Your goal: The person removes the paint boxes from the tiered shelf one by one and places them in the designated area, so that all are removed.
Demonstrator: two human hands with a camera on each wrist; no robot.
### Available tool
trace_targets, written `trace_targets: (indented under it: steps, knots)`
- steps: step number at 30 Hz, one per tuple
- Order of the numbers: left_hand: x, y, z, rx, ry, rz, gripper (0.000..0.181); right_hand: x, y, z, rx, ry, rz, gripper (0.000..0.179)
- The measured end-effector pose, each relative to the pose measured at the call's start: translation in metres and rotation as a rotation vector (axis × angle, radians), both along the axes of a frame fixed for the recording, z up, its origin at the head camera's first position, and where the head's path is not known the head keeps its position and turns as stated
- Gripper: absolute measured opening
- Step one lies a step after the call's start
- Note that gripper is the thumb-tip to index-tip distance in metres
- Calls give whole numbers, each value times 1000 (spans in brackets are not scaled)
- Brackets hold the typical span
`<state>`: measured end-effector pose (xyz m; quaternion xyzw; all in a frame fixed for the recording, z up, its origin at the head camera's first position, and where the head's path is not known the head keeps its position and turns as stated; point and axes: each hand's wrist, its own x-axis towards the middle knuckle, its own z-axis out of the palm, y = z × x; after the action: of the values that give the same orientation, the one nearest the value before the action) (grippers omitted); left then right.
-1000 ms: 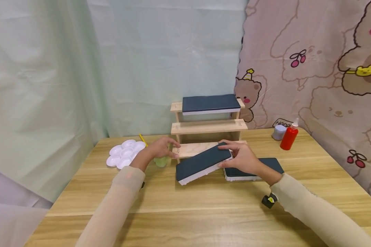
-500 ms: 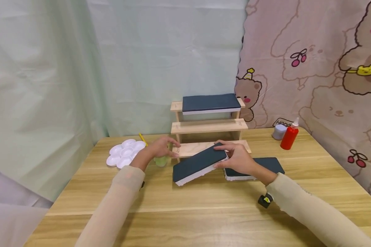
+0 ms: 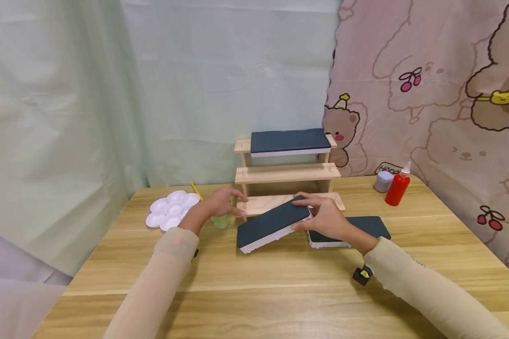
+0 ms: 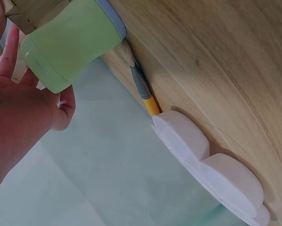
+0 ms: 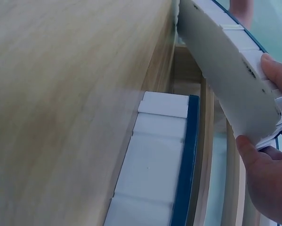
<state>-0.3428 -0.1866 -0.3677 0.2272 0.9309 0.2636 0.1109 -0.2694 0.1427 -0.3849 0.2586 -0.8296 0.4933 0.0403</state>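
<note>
My right hand (image 3: 328, 219) grips the right end of a flat rectangular box with a dark blue top (image 3: 273, 223) and white segmented sides. It is tilted, its left end lower, in front of the bottom step of a wooden tiered rack (image 3: 288, 174). In the right wrist view, the thumb and fingers pinch the box's end, and its pale underside (image 5: 225, 75) shows. My left hand (image 3: 222, 202) holds the left end of that bottom step between thumb and fingers; the green cup (image 4: 75, 47) partly hides this hand in the left wrist view.
A similar box (image 3: 366, 228) lies on the table right of the rack; another (image 3: 290, 142) sits on its top step. A white flower-shaped palette (image 3: 174, 209) and a yellow-handled brush (image 4: 143, 84) are at left. A red bottle (image 3: 397, 188) and a small lilac jar (image 3: 383, 181) stand back right.
My right hand has moved slightly left with the tilted box, uncovering the bottom step's right end. Between the last two frames almost nothing shifts. My left hand stays where it was.
</note>
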Motion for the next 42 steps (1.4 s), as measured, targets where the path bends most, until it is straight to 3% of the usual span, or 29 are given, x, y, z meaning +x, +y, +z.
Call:
trace_targets:
  steps: [13,23,29,42]
  knots:
    - [0,-1,0,-1,5,4,44,2,-3,0,34,29,-18,62]
    - [0,0,1,-15,-8,16,46,1,-4,-3,40,38,14,60]
    - [-1,0,0,-7,-10,12,46,1,-4,-3,55,-2,38,58]
    - [-1,-2,-3,4,-16,22,45,3,0,-5,137,-4,103,50]
